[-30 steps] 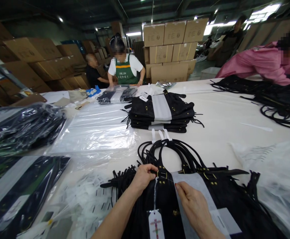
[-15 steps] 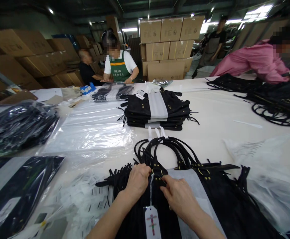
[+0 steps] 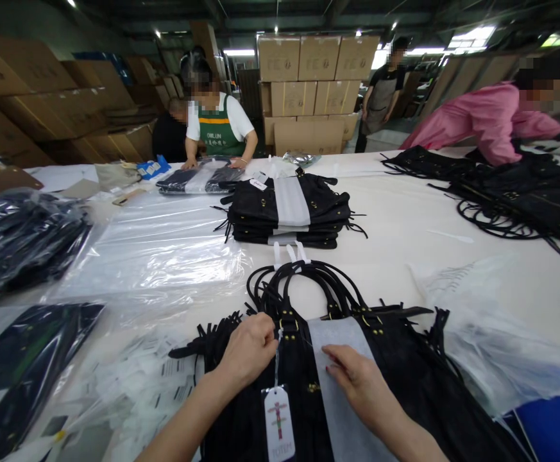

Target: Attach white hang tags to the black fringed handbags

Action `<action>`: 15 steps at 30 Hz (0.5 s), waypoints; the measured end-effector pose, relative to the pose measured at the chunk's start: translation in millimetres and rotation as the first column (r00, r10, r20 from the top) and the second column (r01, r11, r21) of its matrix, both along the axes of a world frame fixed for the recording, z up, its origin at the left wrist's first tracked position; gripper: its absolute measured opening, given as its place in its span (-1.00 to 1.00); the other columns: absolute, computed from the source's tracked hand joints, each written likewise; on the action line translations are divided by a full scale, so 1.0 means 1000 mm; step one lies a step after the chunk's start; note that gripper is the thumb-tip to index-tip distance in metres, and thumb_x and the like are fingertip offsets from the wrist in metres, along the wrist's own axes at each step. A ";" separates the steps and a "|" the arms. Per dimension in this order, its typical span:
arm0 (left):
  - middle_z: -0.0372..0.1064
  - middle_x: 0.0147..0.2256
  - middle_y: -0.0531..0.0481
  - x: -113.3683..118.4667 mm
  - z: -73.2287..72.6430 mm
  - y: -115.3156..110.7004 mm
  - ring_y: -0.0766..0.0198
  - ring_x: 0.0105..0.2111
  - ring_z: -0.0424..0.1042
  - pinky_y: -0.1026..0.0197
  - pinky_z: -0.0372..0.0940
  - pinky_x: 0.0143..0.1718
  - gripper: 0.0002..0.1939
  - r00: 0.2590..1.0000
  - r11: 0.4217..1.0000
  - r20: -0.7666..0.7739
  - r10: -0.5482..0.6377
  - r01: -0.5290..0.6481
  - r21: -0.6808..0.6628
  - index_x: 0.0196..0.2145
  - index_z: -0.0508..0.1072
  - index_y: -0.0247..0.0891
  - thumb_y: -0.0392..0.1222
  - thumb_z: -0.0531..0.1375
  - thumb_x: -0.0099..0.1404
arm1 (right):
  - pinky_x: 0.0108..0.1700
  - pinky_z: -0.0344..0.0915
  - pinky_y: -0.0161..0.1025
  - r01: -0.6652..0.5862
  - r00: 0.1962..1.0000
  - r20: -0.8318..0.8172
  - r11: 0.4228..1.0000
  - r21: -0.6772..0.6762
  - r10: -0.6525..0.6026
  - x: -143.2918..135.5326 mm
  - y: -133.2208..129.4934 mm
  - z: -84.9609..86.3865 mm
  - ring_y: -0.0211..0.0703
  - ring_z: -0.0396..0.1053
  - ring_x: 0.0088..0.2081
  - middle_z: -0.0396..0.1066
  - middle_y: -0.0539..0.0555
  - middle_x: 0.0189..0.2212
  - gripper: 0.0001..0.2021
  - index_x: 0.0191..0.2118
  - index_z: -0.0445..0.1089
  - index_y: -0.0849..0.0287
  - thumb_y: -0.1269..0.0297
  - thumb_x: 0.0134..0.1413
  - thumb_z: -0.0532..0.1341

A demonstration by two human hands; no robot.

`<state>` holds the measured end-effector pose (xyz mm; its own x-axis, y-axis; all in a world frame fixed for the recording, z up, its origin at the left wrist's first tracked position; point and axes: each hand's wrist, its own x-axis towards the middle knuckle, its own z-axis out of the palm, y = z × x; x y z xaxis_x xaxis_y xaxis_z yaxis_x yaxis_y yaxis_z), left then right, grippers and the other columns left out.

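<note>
1. Two hands are laid on the black bag (image 3: 419,385) at the table's near edge (image 3: 405,212).
2. The tag's string (image 3: 276,359) is pinched by the left hand (image 3: 251,350); the right hand (image 3: 356,378), flat with fingers spread and holding nothing, presses the white strip (image 3: 342,359).
3. Tagging seems the step in hand; smoothing the strip flat is judged the next need.

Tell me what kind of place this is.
Probably a warehouse or factory packing floor. Stacked cardboard cartons line the back, a long white table carries a pile of black fringed bags and clear plastic bags, and the left hand holds a hang tag's string.

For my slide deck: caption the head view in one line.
Left hand at a black fringed bag's strap, hang tag dangling, right hand flat on its white paper band.
</note>
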<state>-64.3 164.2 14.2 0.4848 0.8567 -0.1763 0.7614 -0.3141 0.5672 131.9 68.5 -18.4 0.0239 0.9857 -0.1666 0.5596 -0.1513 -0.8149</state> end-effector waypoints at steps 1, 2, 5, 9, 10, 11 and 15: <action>0.34 -0.39 0.02 0.002 -0.001 0.000 0.33 -0.40 0.29 0.27 0.13 -0.34 -0.80 0.993 0.996 0.111 0.033 -0.023 -0.090 -0.72 0.15 -0.28 -0.41 0.04 -0.02 | -0.23 0.28 -0.21 0.042 0.995 -0.088 0.998 -0.049 -0.046 0.000 0.003 0.003 -0.15 0.35 -0.30 0.39 0.05 -0.39 -0.81 -0.27 0.32 0.13 0.35 -0.07 0.07; 0.36 -0.38 0.02 0.005 -0.002 0.000 0.36 -0.43 0.29 0.29 0.14 -0.37 -0.78 0.974 0.981 0.213 0.079 -0.037 -0.192 -0.74 0.12 -0.28 -0.41 0.04 -0.04 | -0.32 0.27 -0.25 0.068 0.976 -0.198 0.991 -0.114 -0.089 0.000 0.006 0.005 -0.18 0.34 -0.38 0.38 0.00 -0.46 -0.85 -0.32 0.30 0.12 0.32 -0.11 0.11; 0.36 -0.50 0.04 0.013 -0.009 -0.003 0.42 -0.58 0.22 0.32 0.10 -0.52 -0.83 0.876 0.878 0.392 0.280 -0.069 -0.473 -0.73 0.17 -0.28 -0.35 0.07 -0.06 | -0.56 0.09 -0.37 0.049 0.834 -0.519 0.962 -0.268 -0.187 -0.004 0.012 0.003 -0.33 0.18 -0.61 0.24 -0.13 -0.65 -0.85 -0.44 0.21 0.13 0.22 -0.17 0.17; 0.16 -0.68 0.15 0.021 -0.018 -0.011 0.43 -0.64 0.13 0.35 0.03 -0.58 -0.86 0.828 0.824 0.400 0.392 -0.123 -0.553 -0.63 0.28 -0.30 -0.20 0.15 -0.04 | -0.55 0.04 -0.39 0.077 0.748 -0.621 0.960 -0.268 -0.234 -0.012 0.015 -0.011 -0.38 0.14 -0.62 0.21 -0.14 -0.66 -0.82 -0.49 0.21 0.17 0.22 -0.21 0.21; 0.15 -0.67 0.15 0.022 -0.020 -0.014 0.43 -0.63 0.14 0.35 0.03 -0.57 -0.86 0.845 0.830 0.383 0.374 -0.120 -0.544 -0.59 0.30 -0.31 -0.19 0.18 -0.07 | -0.55 0.05 -0.39 0.077 0.729 -0.641 0.959 -0.272 -0.240 -0.014 0.014 -0.013 -0.37 0.15 -0.61 0.22 -0.14 -0.66 -0.81 -0.47 0.21 0.16 0.22 -0.20 0.22; 0.17 -0.64 0.15 0.024 -0.022 -0.016 0.42 -0.61 0.16 0.35 0.04 -0.57 -0.85 0.864 0.836 0.363 0.350 -0.113 -0.537 -0.55 0.32 -0.32 -0.21 0.21 -0.11 | -0.55 0.05 -0.39 0.069 0.704 -0.665 0.956 -0.284 -0.249 -0.016 0.014 -0.015 -0.37 0.15 -0.62 0.23 -0.15 -0.65 -0.79 -0.42 0.21 0.15 0.20 -0.20 0.22; 0.22 -0.54 0.08 0.032 -0.028 -0.026 0.40 -0.56 0.19 0.32 0.08 -0.54 -0.90 0.897 0.863 0.329 0.295 -0.102 -0.495 -0.54 0.38 -0.33 -0.24 0.16 -0.09 | -0.59 -0.01 -0.42 0.067 0.635 -0.724 0.952 -0.297 -0.271 -0.023 0.012 -0.016 -0.40 0.08 -0.67 0.16 -0.19 -0.68 -0.63 -0.25 0.16 0.14 0.14 -0.21 0.25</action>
